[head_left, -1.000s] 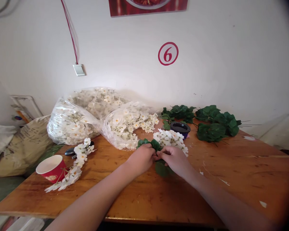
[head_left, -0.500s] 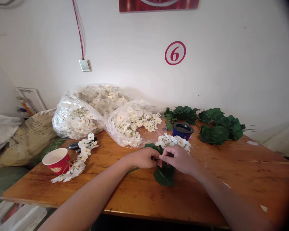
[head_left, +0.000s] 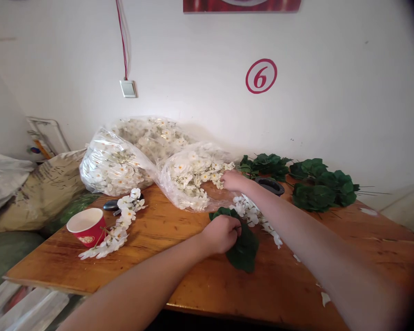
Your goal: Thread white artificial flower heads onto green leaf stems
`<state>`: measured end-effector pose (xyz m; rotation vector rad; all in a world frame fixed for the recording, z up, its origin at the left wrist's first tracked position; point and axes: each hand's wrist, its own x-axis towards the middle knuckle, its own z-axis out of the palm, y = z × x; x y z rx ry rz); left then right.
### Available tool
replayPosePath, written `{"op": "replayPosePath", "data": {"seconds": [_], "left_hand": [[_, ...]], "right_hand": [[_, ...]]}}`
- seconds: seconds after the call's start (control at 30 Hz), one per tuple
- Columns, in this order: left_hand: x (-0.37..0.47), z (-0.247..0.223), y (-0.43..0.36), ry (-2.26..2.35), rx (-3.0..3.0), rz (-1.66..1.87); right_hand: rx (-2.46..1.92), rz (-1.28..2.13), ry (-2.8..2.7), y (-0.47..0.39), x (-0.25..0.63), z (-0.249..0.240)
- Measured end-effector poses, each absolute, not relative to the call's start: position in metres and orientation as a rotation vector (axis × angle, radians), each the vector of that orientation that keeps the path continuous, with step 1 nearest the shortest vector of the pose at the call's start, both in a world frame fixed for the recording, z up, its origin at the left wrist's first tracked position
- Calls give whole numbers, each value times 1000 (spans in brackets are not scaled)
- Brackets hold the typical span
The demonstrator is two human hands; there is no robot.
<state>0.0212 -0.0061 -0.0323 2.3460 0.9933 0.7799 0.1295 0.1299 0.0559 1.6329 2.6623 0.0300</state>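
Observation:
My left hand (head_left: 222, 233) is closed round the stem of green artificial leaves (head_left: 244, 250), low over the front of the table. Broad leaves stick out on both sides of the fist. My right hand (head_left: 236, 180) stretches to the mouth of a clear plastic bag, its fingertips pinched at the white artificial flowers (head_left: 207, 177) there. How many stems it grips is hidden. Below my right forearm, a spray of white flowers (head_left: 249, 210) lies on the table, just beyond the leaves. A dark round pot (head_left: 269, 185) stands partly behind the same forearm.
Bunches of green leaves (head_left: 313, 195) lie at the back right. A bulging plastic bag of white flowers (head_left: 106, 168) fills the back left. A red paper cup (head_left: 87, 227) stands at the left, near a loose flower spray (head_left: 119, 232) and a black object (head_left: 111, 205). Wooden table (head_left: 193, 280) underneath.
My right hand has left the leaf stem and moved up and away to the flowers at the bag. My left hand keeps its hold on the leaves. The view has shifted slightly.

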Motion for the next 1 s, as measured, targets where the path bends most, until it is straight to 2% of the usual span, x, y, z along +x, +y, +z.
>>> {"op": "replayPosePath", "data": {"seconds": [0.2, 0.4, 0.43, 0.47, 0.53, 0.57, 0.63, 0.7, 0.8, 1.0], "left_hand": [[21, -31, -13, 959, 2328, 800], [22, -38, -7, 1038, 2099, 857], [23, -40, -4, 1055, 2026, 859], [24, -42, -1, 1067, 1948, 861], [24, -46, 6, 1065, 1792, 889], [25, -47, 9, 1043, 1720, 920], [24, -46, 13, 968, 1588, 994], [23, -42, 15, 885, 1470, 1059], [20, -31, 13, 791, 1390, 1132], [17, -20, 11, 755, 1591, 1417]], "right_hand": [[1801, -84, 2574, 152, 132, 40], [2050, -212, 2839, 128, 160, 43], [2150, -386, 2935, 118, 164, 43], [2270, -739, 3036, 107, 167, 43], [2336, -1760, 3026, 81, 170, 41], [2286, -2103, 2920, 67, 170, 38], [2290, -2357, 2783, 43, 169, 30], [2366, -2307, 2770, 26, 166, 21], [2339, -2015, 2950, 15, 163, 8], [2228, -1659, 3079, 10, 164, 1]]}}
